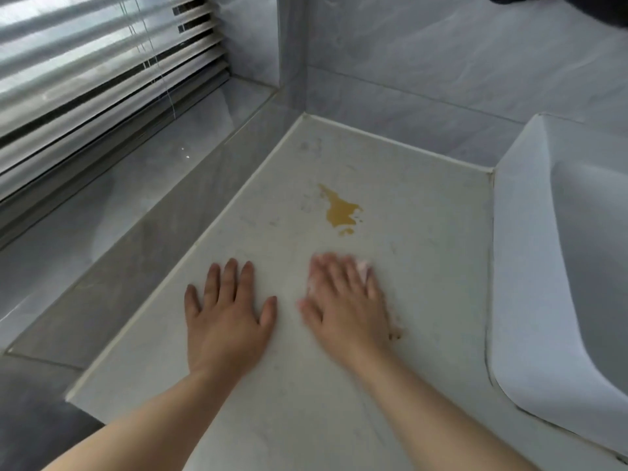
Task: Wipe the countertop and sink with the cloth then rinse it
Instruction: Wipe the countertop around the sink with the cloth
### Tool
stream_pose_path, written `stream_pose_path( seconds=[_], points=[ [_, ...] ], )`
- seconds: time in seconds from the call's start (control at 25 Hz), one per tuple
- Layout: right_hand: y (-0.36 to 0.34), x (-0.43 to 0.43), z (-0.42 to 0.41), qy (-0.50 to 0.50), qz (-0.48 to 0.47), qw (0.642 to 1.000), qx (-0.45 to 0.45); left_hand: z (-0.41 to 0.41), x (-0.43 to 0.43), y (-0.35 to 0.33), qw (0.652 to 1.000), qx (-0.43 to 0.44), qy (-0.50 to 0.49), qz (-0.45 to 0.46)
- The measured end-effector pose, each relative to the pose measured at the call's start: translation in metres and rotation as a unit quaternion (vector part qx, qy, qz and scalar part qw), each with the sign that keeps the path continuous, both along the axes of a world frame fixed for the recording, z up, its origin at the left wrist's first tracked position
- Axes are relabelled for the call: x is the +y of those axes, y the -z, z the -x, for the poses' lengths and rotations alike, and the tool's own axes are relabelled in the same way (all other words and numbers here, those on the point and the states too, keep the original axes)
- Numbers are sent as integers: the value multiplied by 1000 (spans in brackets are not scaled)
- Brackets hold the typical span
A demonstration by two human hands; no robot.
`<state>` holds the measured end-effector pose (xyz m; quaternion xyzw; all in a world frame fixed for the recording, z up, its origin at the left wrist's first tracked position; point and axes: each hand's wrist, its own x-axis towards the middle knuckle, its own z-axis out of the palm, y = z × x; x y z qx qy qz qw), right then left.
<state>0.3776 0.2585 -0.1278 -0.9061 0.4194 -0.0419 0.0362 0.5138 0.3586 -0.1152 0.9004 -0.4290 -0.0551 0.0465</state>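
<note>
On the tabletop (424, 266) the right hand (343, 300) presses the cloth (363, 266) flat, left hand (227, 311) open, yellow spill (339, 212) and sink (560, 266) still unwiped.

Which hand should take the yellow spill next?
Right. The right hand already presses the cloth flat, directly below the yellow spill. The left hand lies bare on the countertop, farther off.

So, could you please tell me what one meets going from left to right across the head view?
Window blinds → left hand flat on the countertop → right hand pressing the cloth → sink.
</note>
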Motion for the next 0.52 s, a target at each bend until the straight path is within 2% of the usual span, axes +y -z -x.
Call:
stream_pose_path(
  seconds=[0.04, 0.12, 0.16, 0.24, 0.28, 0.32, 0.4, 0.48, 0.52],
  points=[
    [2, 12, 12, -42, 9, 999, -6, 0, 0, 0, 1000, -1, 0, 0],
    [-2, -12, 44, -3, 38, 999, 6, 0, 1, -1, 1000, 1, -1, 3],
    [-4, -39, 56, 64, 20, 998, 17, -1, 2, -1, 1000, 3, -2, 4],
    [-10, -91, 58, 232, -34, 972, -1, 1, 1, -1, 1000, 5, 0, 8],
    [-13, -99, 43, 268, -52, 962, 4, 1, 1, -1, 1000, 3, 1, 9],
    [-13, -93, 21, 249, -52, 967, 1, 1, 1, 0, 1000, 1, 2, 10],
    [-3, -41, -9, 87, 2, 996, -6, 0, 1, 0, 1000, 0, 4, 15],
    [0, 16, 2, -93, 21, 995, -3, 1, 2, 0, 1000, 7, 3, 21],
    [-2, 26, 19, -131, 11, 991, 7, 1, 3, -1, 1000, 9, 2, 24]
  ],
)
